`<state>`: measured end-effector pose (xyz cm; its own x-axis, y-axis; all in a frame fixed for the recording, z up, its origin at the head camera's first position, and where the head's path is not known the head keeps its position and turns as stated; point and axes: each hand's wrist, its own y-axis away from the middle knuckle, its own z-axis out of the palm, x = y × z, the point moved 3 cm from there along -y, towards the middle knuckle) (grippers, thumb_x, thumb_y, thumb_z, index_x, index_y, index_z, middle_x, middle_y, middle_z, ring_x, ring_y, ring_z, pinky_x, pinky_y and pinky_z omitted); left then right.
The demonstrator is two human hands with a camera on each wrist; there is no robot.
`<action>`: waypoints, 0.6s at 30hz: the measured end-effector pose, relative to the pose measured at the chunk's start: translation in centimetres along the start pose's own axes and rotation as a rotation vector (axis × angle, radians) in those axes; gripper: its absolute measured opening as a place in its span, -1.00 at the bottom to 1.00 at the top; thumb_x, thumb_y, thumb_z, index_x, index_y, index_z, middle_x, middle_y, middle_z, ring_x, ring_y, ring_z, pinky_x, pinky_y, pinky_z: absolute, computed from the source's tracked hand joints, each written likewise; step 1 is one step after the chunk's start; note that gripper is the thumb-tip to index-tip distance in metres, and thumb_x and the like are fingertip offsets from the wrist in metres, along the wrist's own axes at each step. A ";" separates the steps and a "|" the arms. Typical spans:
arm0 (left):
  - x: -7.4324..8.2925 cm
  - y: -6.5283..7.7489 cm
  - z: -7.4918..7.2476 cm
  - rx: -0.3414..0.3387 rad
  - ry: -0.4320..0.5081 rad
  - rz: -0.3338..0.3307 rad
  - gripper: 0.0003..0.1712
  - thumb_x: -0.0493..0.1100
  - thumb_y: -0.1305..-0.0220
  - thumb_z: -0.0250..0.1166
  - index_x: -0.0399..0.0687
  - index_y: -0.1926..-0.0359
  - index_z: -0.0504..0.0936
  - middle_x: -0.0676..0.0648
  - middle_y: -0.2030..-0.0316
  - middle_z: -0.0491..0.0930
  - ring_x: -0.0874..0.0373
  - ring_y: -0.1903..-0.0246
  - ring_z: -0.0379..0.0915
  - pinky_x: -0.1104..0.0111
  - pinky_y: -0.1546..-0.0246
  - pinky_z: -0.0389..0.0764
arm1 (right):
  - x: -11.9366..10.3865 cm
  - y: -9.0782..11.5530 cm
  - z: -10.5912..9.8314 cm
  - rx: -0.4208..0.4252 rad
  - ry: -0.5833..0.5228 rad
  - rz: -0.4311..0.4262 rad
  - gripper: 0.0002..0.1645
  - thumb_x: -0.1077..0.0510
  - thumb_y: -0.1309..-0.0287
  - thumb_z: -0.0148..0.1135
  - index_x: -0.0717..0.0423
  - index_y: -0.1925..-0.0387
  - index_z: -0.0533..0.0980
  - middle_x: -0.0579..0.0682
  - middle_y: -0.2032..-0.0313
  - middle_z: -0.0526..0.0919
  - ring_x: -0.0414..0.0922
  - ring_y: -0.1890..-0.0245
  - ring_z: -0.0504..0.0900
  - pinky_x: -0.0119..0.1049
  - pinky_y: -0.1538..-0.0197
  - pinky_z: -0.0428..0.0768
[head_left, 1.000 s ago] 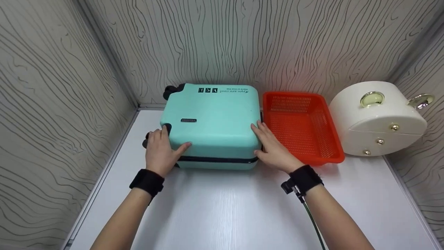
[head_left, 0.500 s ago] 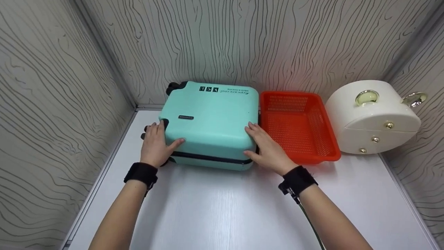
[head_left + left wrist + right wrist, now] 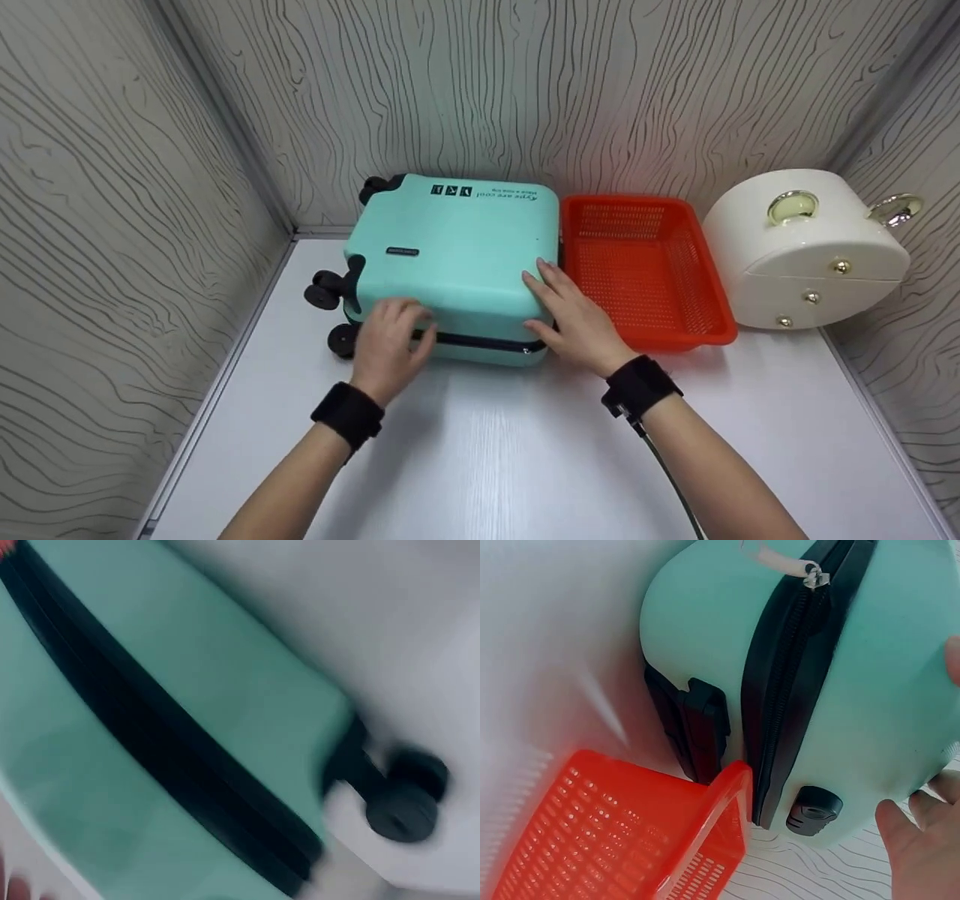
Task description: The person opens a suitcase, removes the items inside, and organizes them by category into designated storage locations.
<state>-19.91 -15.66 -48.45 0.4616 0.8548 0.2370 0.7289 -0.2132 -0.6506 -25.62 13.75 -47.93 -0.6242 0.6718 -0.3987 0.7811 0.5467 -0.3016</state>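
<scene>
A mint-green hard-shell suitcase lies flat on the white table, its black wheels pointing left. In front of its left part, my left hand hovers with loosely bent fingers and nothing between them. My right hand rests on the front right corner, fingers on the lid and thumb at the front side. A black zipper band runs around the side, blurred in the left wrist view. On that zipper, the right wrist view shows a metal slider with a pale pull tab. A black side handle sits below it.
A red perforated plastic basket stands right against the suitcase's right side. Beyond it is a cream rounded case with gold knobs and handles. Wood-grain panels enclose the table at the back and sides.
My left hand has left the suitcase's front left corner and moved right along its front, uncovering the wheels. The suitcase turned slightly earlier. My right hand stays at its corner.
</scene>
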 end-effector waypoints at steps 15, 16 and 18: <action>8.8 2.9 11.8 -0.596 0.570 -0.520 -0.54 0.16 -0.36 0.35 -0.17 0.11 0.77 -0.12 0.21 0.75 0.03 0.25 0.68 0.18 0.21 0.66 | 0.0 0.2 1.2 0.054 -0.076 0.008 0.10 0.00 -0.25 0.46 -0.06 -0.64 0.03 0.00 -0.63 -0.13 0.03 -0.61 -0.20 0.14 -0.40 0.31; 9.0 2.9 12.2 -0.593 0.614 -0.560 -0.56 0.15 -0.36 0.36 -0.16 0.14 0.77 -0.10 0.26 0.75 0.02 0.27 0.68 0.20 0.24 0.65 | 0.0 0.2 1.3 0.058 -0.077 0.015 0.14 -0.01 -0.23 0.48 -0.07 -0.64 0.00 0.00 -0.63 -0.16 0.02 -0.61 -0.22 0.14 -0.41 0.30; 9.2 2.8 12.7 -0.566 0.682 -0.615 -0.64 0.10 -0.36 0.37 -0.12 0.19 0.77 -0.04 0.35 0.73 0.05 0.36 0.66 0.26 0.31 0.62 | 0.0 0.3 1.7 0.063 -0.085 0.043 0.22 -0.05 -0.19 0.51 -0.10 -0.65 -0.06 0.00 -0.64 -0.23 0.01 -0.61 -0.28 0.16 -0.42 0.28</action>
<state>-20.00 -2.35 -57.26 -0.0067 0.4838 0.8752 0.9793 -0.1741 0.1037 -25.40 13.10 -49.46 -0.5885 0.6476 -0.4840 0.8083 0.4836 -0.3357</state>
